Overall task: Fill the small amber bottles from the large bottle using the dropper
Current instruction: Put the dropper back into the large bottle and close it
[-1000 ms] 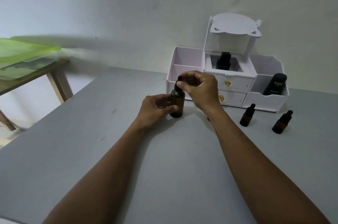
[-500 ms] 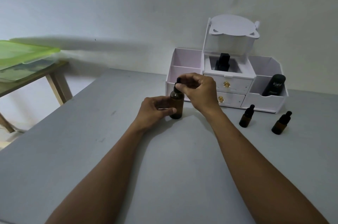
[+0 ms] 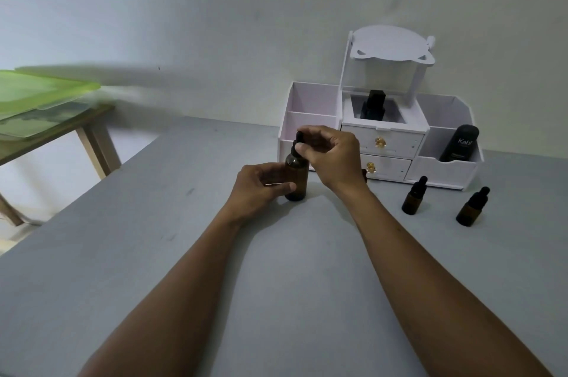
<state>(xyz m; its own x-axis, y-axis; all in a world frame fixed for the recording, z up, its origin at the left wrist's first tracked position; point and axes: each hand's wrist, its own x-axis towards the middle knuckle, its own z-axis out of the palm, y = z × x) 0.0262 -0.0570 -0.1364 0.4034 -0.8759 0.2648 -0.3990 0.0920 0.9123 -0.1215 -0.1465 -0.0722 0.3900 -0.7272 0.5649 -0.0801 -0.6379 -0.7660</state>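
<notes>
The right hand (image 3: 333,158) hides part of the dropper cap (image 3: 299,138) it pinches. The left hand (image 3: 261,189) grips the upright large amber bottle (image 3: 296,178).

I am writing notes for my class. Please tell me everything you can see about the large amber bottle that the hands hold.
The large amber bottle is dark brown, round and looks like glass. It stands upright on the grey table, before the white organizer. Its black dropper cap sits on its neck. The left hand wraps the lower body; the right hand pinches the cap from above. The liquid level cannot be seen.
</notes>
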